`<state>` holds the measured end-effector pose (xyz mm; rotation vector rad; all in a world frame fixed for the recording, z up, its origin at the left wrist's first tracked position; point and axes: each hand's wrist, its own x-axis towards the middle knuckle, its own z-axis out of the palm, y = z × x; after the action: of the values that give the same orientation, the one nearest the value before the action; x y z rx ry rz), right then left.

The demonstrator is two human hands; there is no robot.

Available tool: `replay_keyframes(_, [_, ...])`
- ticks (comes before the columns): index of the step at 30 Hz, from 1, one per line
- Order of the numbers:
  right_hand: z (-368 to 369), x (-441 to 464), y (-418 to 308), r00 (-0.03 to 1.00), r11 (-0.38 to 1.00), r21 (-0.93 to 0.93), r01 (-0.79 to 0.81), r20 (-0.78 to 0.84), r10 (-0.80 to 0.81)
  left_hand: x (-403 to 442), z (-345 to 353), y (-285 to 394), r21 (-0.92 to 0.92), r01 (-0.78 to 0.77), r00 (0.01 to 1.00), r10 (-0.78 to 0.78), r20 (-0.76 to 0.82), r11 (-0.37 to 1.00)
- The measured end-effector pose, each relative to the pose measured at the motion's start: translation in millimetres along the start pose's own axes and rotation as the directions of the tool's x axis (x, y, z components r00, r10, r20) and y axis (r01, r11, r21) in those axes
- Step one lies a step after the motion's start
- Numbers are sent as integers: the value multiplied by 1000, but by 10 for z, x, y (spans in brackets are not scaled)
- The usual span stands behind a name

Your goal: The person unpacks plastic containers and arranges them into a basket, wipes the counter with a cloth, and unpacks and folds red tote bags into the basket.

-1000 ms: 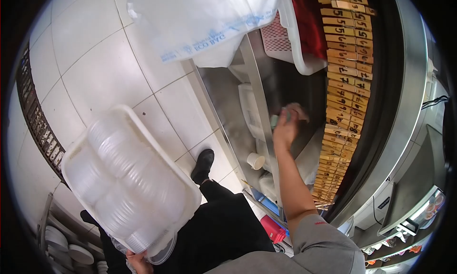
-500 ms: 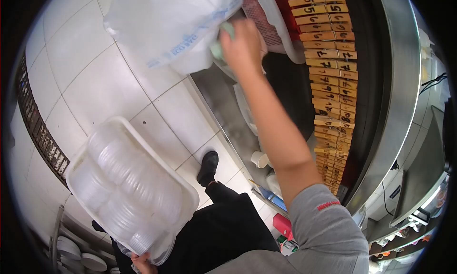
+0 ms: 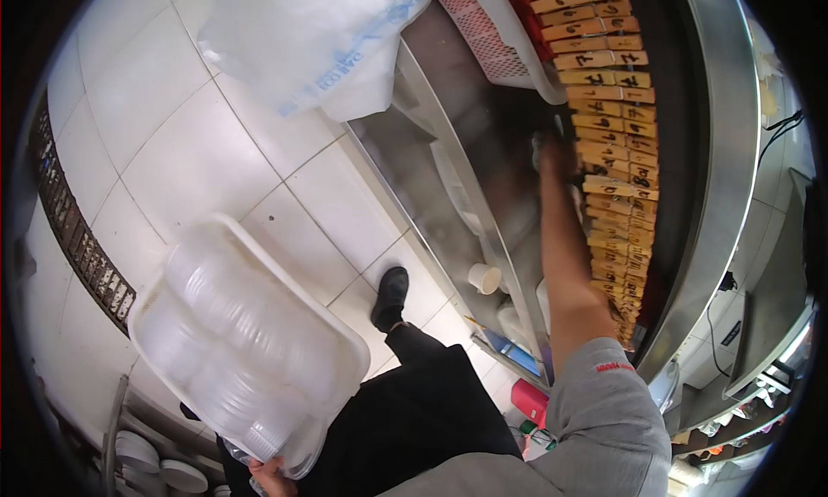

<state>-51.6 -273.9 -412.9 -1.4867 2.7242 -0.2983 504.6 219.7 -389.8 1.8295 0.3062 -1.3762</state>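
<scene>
My left hand, at the bottom of the view, grips the near end of a white plastic tub. Inside the tub lie several stacks of clear plastic lids or shallow containers, tilted in rows. My right hand reaches down to the dark surface of a steel counter, beside the row of numbered wooden clothespins. It is blurred and in shadow. A pale bit of cloth shows at its fingers; its full shape is hidden.
A white plastic bag with blue print hangs over the counter's far end. Near it stands a pink mesh basket. A paper cup sits on the lower shelf. White tiled floor lies left, with a drain grate.
My right hand has drawn back from beside the plastic bag, toward me and right along the counter, carrying the pale green cloth. My left hand and the tub have barely shifted.
</scene>
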Motion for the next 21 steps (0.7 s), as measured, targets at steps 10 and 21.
replay_keyframes(10, [-329,-93,1231,929,922,-113,-370,-58,366,69,-279,-120,72,-15,1000,15,6,997])
replay_keyframes(21, [171,-1034,-1438,658,621,221,752,-318,-683,118,-255,-152,80,-13,1000,13,1,997])
